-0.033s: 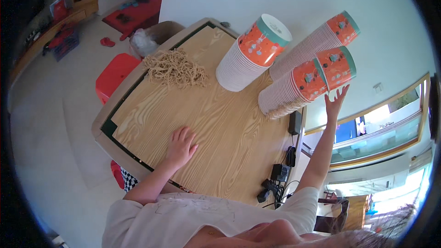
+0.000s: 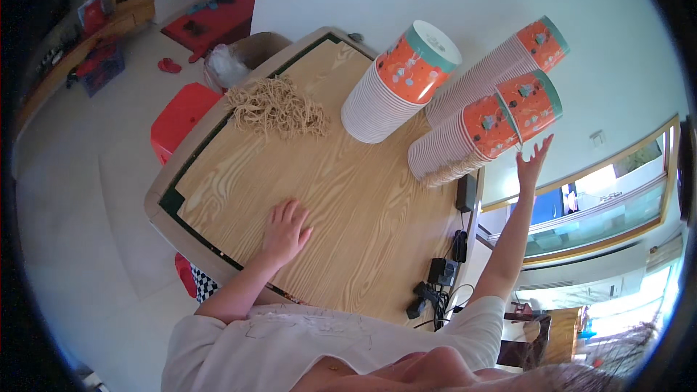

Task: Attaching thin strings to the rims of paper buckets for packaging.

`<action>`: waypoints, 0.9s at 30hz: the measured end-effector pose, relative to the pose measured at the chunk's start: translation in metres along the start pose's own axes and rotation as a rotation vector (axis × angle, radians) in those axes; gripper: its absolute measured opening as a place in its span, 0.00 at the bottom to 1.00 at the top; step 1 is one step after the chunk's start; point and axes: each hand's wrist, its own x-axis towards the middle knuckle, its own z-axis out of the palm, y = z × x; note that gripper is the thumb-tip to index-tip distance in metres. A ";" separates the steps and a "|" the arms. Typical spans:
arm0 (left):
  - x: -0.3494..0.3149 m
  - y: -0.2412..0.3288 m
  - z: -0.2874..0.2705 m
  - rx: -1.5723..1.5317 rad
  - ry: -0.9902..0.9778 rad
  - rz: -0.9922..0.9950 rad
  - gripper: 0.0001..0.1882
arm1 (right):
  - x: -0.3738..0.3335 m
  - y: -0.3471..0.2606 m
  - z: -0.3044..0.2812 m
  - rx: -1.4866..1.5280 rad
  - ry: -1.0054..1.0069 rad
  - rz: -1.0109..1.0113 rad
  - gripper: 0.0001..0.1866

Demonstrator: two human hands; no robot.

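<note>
Three tall stacks of upturned paper buckets, orange and green at the top with white rims below, stand toward the far right of the table. My right hand (image 2: 534, 165) is raised beside the nearest stack (image 2: 451, 145), fingers spread and holding nothing. Just above its fingertips, a paper bucket (image 2: 532, 105) caps that stack; I cannot tell whether they touch. Tan string shows along this stack's lower rims. My left hand (image 2: 285, 234) lies open on the wood-grain tabletop (image 2: 341, 247), palm down. Beyond it sits a loose heap of tan string (image 2: 279, 107).
A middle bucket stack (image 2: 385, 98) and a rear one (image 2: 479, 80) stand by the wall. Black power adapters and cables (image 2: 441, 273) lie along the right edge. A red stool (image 2: 185, 117) and a bag-lined bin (image 2: 231, 65) are left of the table.
My right hand has shifted slightly down and right, away from the top bucket. That bucket sits slightly higher and to the left. My left hand has not moved.
</note>
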 end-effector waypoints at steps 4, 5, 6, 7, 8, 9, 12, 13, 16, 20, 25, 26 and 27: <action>0.006 0.005 0.011 -0.011 0.019 0.020 0.23 | 0.038 0.030 -0.065 -0.042 0.225 -0.218 0.39; 0.002 0.003 0.011 0.014 0.055 0.009 0.23 | 0.049 0.003 -0.066 -0.085 0.213 -0.220 0.34; -0.001 0.003 0.010 0.030 0.038 -0.003 0.23 | 0.056 -0.022 -0.059 -0.123 0.196 -0.211 0.29; -0.002 0.001 0.008 0.041 0.046 -0.012 0.23 | 0.067 -0.049 -0.055 -0.162 0.167 -0.253 0.27; -0.003 0.001 0.007 0.046 0.055 -0.013 0.23 | 0.076 -0.070 -0.054 -0.211 0.143 -0.296 0.25; -0.004 0.001 0.006 0.047 0.052 -0.012 0.23 | 0.087 -0.080 -0.051 -0.254 0.120 -0.333 0.24; 0.002 0.005 0.007 0.032 0.043 0.008 0.22 | 0.113 -0.084 -0.052 -0.365 0.004 -0.342 0.23; 0.002 0.006 0.004 0.035 0.035 0.000 0.22 | 0.114 -0.086 -0.044 -0.422 0.010 -0.430 0.22; 0.003 0.007 0.001 0.035 0.027 -0.015 0.22 | 0.105 -0.091 -0.042 -0.274 -0.144 -0.256 0.20; 0.000 0.004 0.002 0.031 0.026 -0.015 0.21 | 0.080 -0.102 -0.036 -0.156 -0.088 -0.226 0.17; 0.000 0.004 0.001 0.035 0.028 -0.019 0.21 | 0.073 -0.094 -0.035 -0.382 -0.073 -0.280 0.15; 0.001 0.005 0.001 0.031 0.020 -0.025 0.21 | 0.071 -0.094 -0.035 -0.352 -0.079 -0.265 0.15; 0.001 0.005 0.000 0.032 0.021 -0.027 0.21 | 0.069 -0.093 -0.035 -0.321 -0.085 -0.250 0.14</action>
